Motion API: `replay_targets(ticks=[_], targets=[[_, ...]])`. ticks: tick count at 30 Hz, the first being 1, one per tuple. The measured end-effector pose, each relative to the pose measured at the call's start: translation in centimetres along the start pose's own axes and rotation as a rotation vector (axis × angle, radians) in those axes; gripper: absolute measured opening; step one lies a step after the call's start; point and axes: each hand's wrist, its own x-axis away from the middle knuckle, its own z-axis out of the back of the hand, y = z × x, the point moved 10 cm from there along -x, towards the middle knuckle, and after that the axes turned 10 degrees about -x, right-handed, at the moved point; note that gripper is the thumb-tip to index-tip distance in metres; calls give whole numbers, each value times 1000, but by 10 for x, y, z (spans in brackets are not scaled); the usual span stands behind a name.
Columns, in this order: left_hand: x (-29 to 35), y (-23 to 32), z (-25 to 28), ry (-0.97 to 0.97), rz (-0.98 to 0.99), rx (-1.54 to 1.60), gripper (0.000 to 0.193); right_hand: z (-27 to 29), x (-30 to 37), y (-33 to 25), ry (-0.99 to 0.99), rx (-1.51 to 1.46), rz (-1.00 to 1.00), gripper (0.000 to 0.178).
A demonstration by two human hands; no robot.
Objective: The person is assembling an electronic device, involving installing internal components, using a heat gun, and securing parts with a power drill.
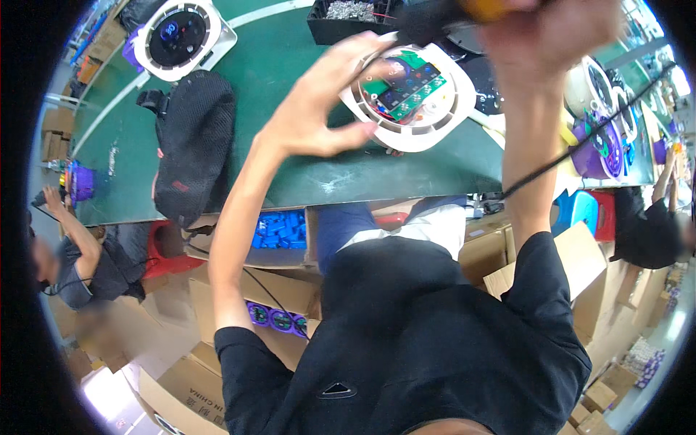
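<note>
Near the middle of the near edge of the green workbench (pixel 442 174), as seen from the head camera, a white round housing (pixel 415 139) lies with its open side up, set back a little from that edge. A green circuit board (pixel 419 100) is visible inside its rim. The left hand (pixel 308 109) reaches over the left side of the housing; its thumb and fingers stand wide apart, the thumb at the rim and a blurred fingertip above the board. Whether these fingers press on the housing cannot be told. The right hand (pixel 554 43), blurred, is raised beyond the housing's right side, its fingers wrapped around a black-and-orange tool (pixel 431 22). A black cable (pixel 558 165) crosses in front of the right forearm. Farther from the near edge, a black bin (pixel 341 32) contains small metal pieces. Left of the left hand, a black mesh pouch (pixel 196 138) extends to the near edge, and a white device with a dark round face (pixel 174 38) sits beyond it. Toward the right, a purple round part (pixel 598 156) stands by the near edge. Below that edge, a carton holds blue pieces (pixel 279 230).
</note>
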Motion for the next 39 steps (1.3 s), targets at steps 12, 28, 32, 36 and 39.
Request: replay_targets(ticks=[12,28,32,36,39], targets=[[17,9,3,257,317,-501,66,43,10,12,169,344,-220,53],[11,6,4,257,297,-483,66,35,27,17,355,554,-213,48],[15,6,4,244,304,-490,66,21,33,23,378,595,-213,47],[9,9,4,249,286,-478,66,38,27,9,414,669,-193,45],[14,6,5,251,301,-482,66,27,32,18,433,679,-199,45]])
